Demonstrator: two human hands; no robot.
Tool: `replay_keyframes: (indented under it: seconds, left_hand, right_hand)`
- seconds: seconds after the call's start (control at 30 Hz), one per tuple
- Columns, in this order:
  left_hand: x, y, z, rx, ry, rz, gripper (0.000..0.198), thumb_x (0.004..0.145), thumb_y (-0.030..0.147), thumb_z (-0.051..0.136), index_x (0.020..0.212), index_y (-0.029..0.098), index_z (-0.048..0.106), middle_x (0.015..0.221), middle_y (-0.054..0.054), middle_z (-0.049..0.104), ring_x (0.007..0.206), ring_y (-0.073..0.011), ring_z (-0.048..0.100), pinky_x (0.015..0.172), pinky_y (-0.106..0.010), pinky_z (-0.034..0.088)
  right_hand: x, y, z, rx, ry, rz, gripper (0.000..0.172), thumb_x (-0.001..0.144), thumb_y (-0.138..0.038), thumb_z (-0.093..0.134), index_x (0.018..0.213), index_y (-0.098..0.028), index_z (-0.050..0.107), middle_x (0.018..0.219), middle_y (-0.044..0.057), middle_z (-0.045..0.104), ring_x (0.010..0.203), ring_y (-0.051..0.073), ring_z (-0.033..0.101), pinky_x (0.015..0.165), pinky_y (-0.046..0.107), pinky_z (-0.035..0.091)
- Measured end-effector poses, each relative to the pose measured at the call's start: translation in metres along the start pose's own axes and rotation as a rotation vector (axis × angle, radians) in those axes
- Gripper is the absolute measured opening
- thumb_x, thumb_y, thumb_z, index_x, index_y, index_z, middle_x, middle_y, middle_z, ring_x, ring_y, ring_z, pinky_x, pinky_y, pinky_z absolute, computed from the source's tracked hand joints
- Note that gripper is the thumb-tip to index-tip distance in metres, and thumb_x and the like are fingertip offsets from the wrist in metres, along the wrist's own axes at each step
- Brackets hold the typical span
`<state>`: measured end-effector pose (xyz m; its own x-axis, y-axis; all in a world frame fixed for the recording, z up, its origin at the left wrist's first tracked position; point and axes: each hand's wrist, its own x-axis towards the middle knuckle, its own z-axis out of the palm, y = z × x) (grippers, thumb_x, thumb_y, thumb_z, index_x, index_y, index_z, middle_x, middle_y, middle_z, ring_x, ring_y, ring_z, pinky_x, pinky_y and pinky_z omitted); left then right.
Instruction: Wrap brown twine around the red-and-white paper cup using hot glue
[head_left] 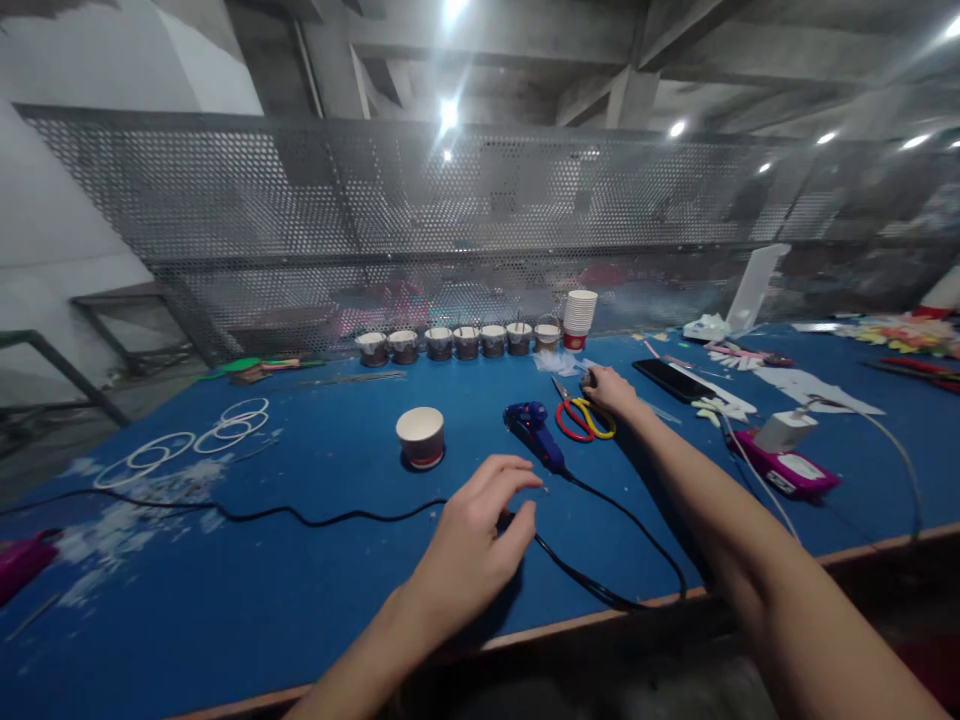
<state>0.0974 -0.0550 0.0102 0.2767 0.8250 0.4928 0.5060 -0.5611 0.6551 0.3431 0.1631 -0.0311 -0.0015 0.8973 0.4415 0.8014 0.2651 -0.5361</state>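
Note:
My left hand (487,520) hovers over the blue table near its front edge, fingers curved and apart, nothing between them. Farther out, my right hand (611,388) reaches past the scissors (583,418), which have red and yellow handles; its fingertips are at a small dark object (587,380), too small to name. A blue glue gun (536,434) lies between the hands, its black cord running toward the front edge. One paper cup (421,436) stands upright to the left of the glue gun.
Several wrapped cups (466,343) line the back beside a cup stack (579,318). White rings (232,425) lie at left. A black phone (673,380) and a magenta power strip (787,468) are at right. A cord (300,516) crosses the table.

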Motion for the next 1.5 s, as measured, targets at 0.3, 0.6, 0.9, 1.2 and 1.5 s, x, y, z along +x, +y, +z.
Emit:
replay_keyframes:
  seconds: [0.3, 0.6, 0.9, 1.2, 1.5]
  left_hand:
    - [0.045, -0.028, -0.016, -0.197, 0.209, -0.294, 0.01, 0.075, 0.017, 0.055, 0.081, 0.018, 0.064, 0.08, -0.002, 0.061, 0.068, -0.0135, 0.058, 0.056, -0.022, 0.047]
    - [0.018, -0.009, 0.023, -0.787, -0.03, -0.517, 0.03, 0.071, 0.024, 0.067, 0.1, 0.017, 0.059, 0.095, -0.006, 0.062, 0.083, -0.0165, 0.06, 0.071, -0.028, 0.052]
    - [0.022, -0.026, 0.004, -0.633, 0.158, -0.564, 0.026, 0.068, 0.023, 0.066, 0.092, 0.017, 0.058, 0.079, 0.0, 0.06, 0.065, -0.0125, 0.058, 0.059, -0.026, 0.055]
    - [0.034, -0.041, -0.01, -0.678, 0.372, -0.558, 0.029, 0.065, 0.024, 0.07, 0.09, 0.016, 0.059, 0.087, -0.003, 0.061, 0.067, -0.0122, 0.061, 0.06, -0.026, 0.056]
    - [0.022, -0.053, 0.01, -0.812, 0.351, -0.662, 0.031, 0.062, 0.012, 0.066, 0.092, 0.015, 0.059, 0.085, -0.003, 0.061, 0.067, -0.0113, 0.061, 0.064, -0.025, 0.055]
  right_hand:
    - [-0.01, -0.028, -0.053, 0.258, 0.064, 0.221, 0.041, 0.087, -0.04, 0.056, 0.113, -0.009, 0.052, 0.091, 0.012, 0.067, 0.07, 0.018, 0.067, 0.061, 0.029, 0.053]
    - [-0.157, -0.106, -0.049, 0.429, -0.278, -0.346, 0.038, 0.077, -0.03, 0.065, 0.111, -0.019, 0.052, 0.1, 0.009, 0.065, 0.088, 0.021, 0.063, 0.077, 0.034, 0.051]
    - [-0.09, -0.075, -0.016, 0.08, -0.278, -0.026, 0.028, 0.078, -0.036, 0.061, 0.095, -0.015, 0.06, 0.095, 0.009, 0.068, 0.077, 0.019, 0.062, 0.07, 0.028, 0.047]
    - [-0.059, -0.102, 0.022, -0.087, -0.31, -0.028, 0.025, 0.082, -0.033, 0.058, 0.065, -0.016, 0.065, 0.067, 0.008, 0.068, 0.067, 0.02, 0.063, 0.056, 0.024, 0.036]
    - [-0.015, -0.114, 0.066, -0.112, -0.248, 0.06, 0.025, 0.083, -0.034, 0.059, 0.08, -0.011, 0.068, 0.086, 0.019, 0.071, 0.084, 0.027, 0.066, 0.066, 0.027, 0.04]
